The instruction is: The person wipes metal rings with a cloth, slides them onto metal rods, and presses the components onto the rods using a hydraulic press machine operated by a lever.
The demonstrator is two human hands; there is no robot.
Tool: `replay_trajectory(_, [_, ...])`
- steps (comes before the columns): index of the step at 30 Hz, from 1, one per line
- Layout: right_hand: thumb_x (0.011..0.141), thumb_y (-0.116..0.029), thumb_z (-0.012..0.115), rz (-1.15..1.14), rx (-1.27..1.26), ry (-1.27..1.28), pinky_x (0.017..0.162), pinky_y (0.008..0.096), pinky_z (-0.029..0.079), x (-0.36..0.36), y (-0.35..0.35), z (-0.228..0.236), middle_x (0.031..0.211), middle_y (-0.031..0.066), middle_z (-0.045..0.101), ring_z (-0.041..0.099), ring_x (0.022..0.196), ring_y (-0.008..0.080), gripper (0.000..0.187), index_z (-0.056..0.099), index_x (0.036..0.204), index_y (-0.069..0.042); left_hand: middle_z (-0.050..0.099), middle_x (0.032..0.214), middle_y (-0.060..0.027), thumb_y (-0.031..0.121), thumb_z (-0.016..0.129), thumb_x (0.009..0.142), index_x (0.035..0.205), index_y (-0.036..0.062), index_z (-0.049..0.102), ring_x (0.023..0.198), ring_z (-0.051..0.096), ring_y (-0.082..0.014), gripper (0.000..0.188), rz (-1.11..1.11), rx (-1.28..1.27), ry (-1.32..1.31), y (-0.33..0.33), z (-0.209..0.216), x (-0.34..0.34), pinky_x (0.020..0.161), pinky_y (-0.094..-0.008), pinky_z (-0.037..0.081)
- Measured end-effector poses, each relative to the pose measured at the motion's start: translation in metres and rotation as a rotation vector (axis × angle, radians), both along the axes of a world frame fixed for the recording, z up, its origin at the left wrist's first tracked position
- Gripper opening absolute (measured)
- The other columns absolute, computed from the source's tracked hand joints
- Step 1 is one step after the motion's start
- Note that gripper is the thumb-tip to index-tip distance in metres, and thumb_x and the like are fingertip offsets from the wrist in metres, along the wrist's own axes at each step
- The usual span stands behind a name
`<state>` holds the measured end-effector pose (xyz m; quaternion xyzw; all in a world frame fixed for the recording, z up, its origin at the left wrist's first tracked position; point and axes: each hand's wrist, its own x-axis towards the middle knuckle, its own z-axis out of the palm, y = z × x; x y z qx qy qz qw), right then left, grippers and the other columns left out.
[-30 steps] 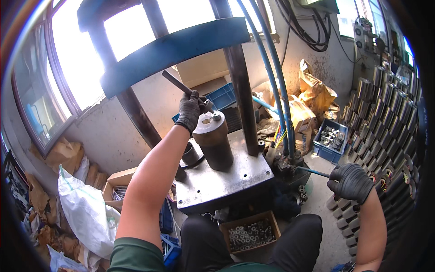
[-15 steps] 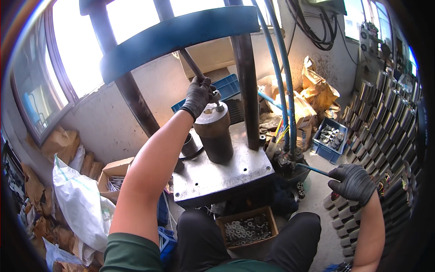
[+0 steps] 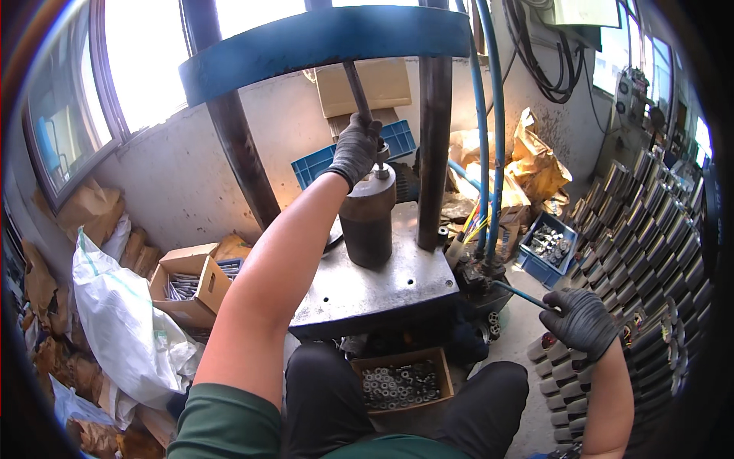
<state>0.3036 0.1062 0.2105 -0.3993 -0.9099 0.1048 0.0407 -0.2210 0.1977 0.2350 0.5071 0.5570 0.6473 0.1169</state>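
Observation:
My left hand (image 3: 355,148), in a grey glove, grips a dark metal rod (image 3: 355,84) that stands upright on top of a dark steel cylinder (image 3: 368,216). The cylinder stands on the grey bed plate (image 3: 382,291) of a press with a blue crossbeam (image 3: 321,42) and two dark columns. My right hand (image 3: 585,321), also gloved, is closed round a thin blue lever (image 3: 520,293) sticking out from the valve block at the press's right side.
A cardboard box of metal rings (image 3: 397,384) sits between my knees under the plate. A white sack (image 3: 122,321) and a box of parts (image 3: 187,279) lie left. Rows of dark steel pieces (image 3: 650,229) line the right; a blue bin (image 3: 547,245) stands beyond.
My left hand has swung the rod from a leftward slant to nearly upright over the cylinder. My right hand has stayed on the lever.

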Motion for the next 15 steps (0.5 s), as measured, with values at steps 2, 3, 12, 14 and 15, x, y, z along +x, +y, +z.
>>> replay_trajectory(2, [0.085, -0.02, 0.072, -0.104, 0.348, 0.39, 0.084, 0.0429, 0.056, -0.005, -0.003, -0.015, 0.096, 0.0222, 0.072, 0.071, 0.091, 0.0381, 0.028, 0.072, 0.106, -0.001, 0.051, 0.075, -0.006, 0.02, 0.054, 0.109, 0.113, 0.0077, 0.048, 0.062, 0.053, -0.015, 0.014, 0.017, 0.018, 0.014, 0.002, -0.002, -0.002, 0.05, -0.0342, 0.052])
replay_trajectory(3, [0.086, -0.007, 0.071, -0.07, 0.475, 0.52, 0.082, 0.0426, 0.056, -0.012, -0.004, -0.012, 0.098, 0.022, 0.07, 0.07, 0.09, 0.039, 0.022, 0.069, 0.106, 0.0, 0.051, 0.075, -0.0058, 0.02, 0.054, 0.109, 0.113, 0.0071, 0.049, 0.063, 0.054, -0.0154, 0.014, 0.051, 0.001, 0.048, 0.001, -0.003, -0.003, 0.051, -0.0345, 0.052])
replay_trajectory(12, [0.097, -0.011, 0.068, -0.109, 0.741, 0.979, 0.084, 0.0351, 0.057, -0.033, 0.153, 0.017, 0.104, 0.0119, 0.072, 0.07, 0.091, 0.0205, 0.038, 0.063, 0.134, -0.005, 0.072, 0.089, -0.0197, 0.033, 0.059, 0.104, 0.12, 0.0044, 0.055, 0.085, 0.072, -0.036, 0.034, 0.236, -0.129, 0.248, -0.018, 0.014, 0.02, 0.078, -0.0478, 0.055])
replay_trajectory(14, [0.097, -0.012, 0.067, -0.109, 0.668, 1.021, 0.083, 0.0346, 0.057, -0.045, 0.164, 0.025, 0.104, 0.0111, 0.072, 0.069, 0.091, 0.019, 0.042, 0.062, 0.138, -0.006, 0.072, 0.089, -0.0199, 0.034, 0.059, 0.104, 0.12, 0.0045, 0.055, 0.085, 0.072, -0.0362, 0.034, 0.25, -0.154, 0.288, -0.023, 0.02, 0.025, 0.077, -0.0478, 0.055])
replay_trajectory(15, [0.098, -0.012, 0.067, -0.14, 0.662, 0.941, 0.082, 0.0342, 0.057, -0.055, 0.162, 0.028, 0.105, 0.011, 0.072, 0.069, 0.09, 0.0182, 0.042, 0.061, 0.139, -0.006, 0.07, 0.086, -0.0169, 0.033, 0.059, 0.105, 0.119, 0.0042, 0.055, 0.08, 0.071, -0.0308, 0.032, 0.252, -0.178, 0.336, -0.028, 0.024, 0.029, 0.073, -0.0437, 0.057])
